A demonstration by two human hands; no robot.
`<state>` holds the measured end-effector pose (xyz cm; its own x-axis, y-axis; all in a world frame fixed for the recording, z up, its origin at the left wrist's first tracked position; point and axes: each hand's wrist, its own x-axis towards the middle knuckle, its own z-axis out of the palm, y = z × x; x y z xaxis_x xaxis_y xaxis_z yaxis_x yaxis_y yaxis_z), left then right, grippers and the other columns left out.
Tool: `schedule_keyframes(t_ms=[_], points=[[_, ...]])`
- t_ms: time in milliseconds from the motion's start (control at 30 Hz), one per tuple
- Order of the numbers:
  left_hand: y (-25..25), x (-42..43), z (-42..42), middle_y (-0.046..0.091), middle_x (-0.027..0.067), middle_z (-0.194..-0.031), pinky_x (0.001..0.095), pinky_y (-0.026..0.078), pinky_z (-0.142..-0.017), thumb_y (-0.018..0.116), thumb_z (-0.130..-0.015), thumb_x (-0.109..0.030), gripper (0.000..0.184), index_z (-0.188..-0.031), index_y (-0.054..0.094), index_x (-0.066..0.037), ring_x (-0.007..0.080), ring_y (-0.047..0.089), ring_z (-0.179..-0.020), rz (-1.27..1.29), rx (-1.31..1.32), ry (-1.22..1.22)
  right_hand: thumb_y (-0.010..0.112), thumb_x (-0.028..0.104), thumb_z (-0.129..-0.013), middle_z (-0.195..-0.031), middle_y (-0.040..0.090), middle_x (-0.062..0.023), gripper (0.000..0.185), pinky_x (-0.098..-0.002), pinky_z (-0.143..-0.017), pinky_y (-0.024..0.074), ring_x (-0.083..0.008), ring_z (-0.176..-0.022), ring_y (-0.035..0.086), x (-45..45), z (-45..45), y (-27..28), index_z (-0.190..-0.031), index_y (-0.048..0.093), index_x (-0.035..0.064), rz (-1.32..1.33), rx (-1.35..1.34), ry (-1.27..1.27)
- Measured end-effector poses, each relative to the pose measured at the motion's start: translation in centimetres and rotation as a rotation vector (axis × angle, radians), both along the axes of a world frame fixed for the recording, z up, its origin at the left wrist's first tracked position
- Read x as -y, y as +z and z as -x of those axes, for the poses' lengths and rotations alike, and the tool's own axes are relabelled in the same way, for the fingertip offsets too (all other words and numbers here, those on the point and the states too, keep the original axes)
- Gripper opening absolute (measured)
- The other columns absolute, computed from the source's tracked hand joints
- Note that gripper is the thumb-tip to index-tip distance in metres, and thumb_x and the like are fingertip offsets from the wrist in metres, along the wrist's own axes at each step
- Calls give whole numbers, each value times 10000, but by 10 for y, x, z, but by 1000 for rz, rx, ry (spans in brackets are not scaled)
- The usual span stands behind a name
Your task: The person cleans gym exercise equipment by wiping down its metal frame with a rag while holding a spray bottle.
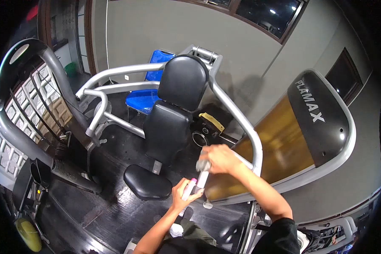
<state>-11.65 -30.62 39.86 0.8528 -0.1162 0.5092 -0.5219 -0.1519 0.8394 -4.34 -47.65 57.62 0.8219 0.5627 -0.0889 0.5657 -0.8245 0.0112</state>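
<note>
A single view looks from the wearer's head, forward and steeply down over the black sleeve (279, 237) at the near edge. The left hand (183, 194) and right hand (219, 158) are close to the lens, near the middle; the seat (147, 182) lies a little farther off, and the grey wall (144, 29) stands far. The reach is very wide: straight edges bow, and black rounds off the corners.

left hand (182, 192) and right hand (220, 158): two show, 6 and 5 o'clock; black pads (185, 82): three, 12 back to 7 o'clock; blue chair (143, 100): one, 10 o'clock; PLAMAX panel (321, 142): one, 3 o'clock
</note>
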Motion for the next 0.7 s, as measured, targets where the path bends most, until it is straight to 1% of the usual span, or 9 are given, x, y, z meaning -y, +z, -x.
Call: schedule_keyframes(t_ms=[100, 167, 267, 367, 433, 500, 567, 633, 700], points=[[-3, 1, 2, 592, 72, -766, 329, 472, -561, 905, -627, -205, 385, -866, 659, -30, 213, 584, -623, 15, -27, 2, 745, 211, -700, -964, 628, -13, 291, -392, -718, 563, -251, -919, 672, 5, 35, -21, -990, 729, 220, -89, -2, 95], [-7, 3, 2, 588, 72, -765, 328, 469, -560, 904, -628, -197, 379, -858, 653, -31, 208, 577, -621, 29, -41, 4, 751, 206, -681, -959, 619, -2, 343, -377, -706, 560, -243, -891, 668, 13, 48, -21, -1023, 729, 231, -107, 23, 92], [-11, 6, 2, 546, 60, -725, 331, 442, -517, 905, -659, -252, 383, -850, 643, -48, 203, 541, -574, 65, 10, 38, 781, 204, -646, -948, 599, 11, 448, -374, -655, 575, -211, -871, 655, 30, 58, -30, -1085, 721, 273, -227, 204, -104], [-12, 5, 5, 541, 53, -730, 321, 427, -520, 906, -659, -240, 381, -855, 641, -50, 191, 526, -575, 94, -45, 24, 801, 180, -613, -937, 603, -1, 496, -383, -678, 578, -215, -877, 657, 27, 73, -51, -1094, 721, 270, -360, 286, -298], [-12, 5, 5, 535, 51, -731, 316, 424, -523, 909, -653, -220, 379, -856, 638, -50, 184, 523, -580, 80, -48, 26, 809, 148, -597, -917, 610, -23, 549, -391, -738, 584, -239, -884, 663, 20, 86, -65, -1129, 723, 254, -494, 194, -269], [-12, 2, 6, 562, 55, -747, 310, 439, -544, 900, -649, -195, 368, -848, 634, -37, 174, 540, -601, 85, -71, 2, 810, 152, -597, -912, 609, -20, 563, -388, -729, 583, -238, -863, 662, 19, 94, -78, -1140, 723, 275, -630, 117, -134], [-11, 1, 6, 589, 59, -762, 304, 454, -565, 890, -644, -170, 357, -840, 630, -24, 164, 558, -622, 91, -97, -20, 809, 148, -599, -902, 599, -16, 575, -379, -716, 584, -233, -842, 661, 29, 91, -72, -1150, 721, 287, -546, 126, -109], [-9, 2, 5, 561, 68, -750, 322, 436, -535, 907, -649, -188, 382, -877, 638, -39, 203, 545, -602, 98, -73, -6, 806, 136, -590, -885, 588, -12, 580, -371, -698, 582, -224, -824, 657, 36, 83, -66, -1143, 724, 291, -470, 240, -215], [-7, 2, 4, 571, 74, -758, 324, 445, -542, 904, -652, -180, 381, -888, 642, -36, 210, 555, -610, 83, -52, -8, 822, 134, -585, -872, 579, -21, 559, -382, -681, 567, -232, -810, 652, 36, 77, -74, -1121, 735, 266, -504, 295, -271]])
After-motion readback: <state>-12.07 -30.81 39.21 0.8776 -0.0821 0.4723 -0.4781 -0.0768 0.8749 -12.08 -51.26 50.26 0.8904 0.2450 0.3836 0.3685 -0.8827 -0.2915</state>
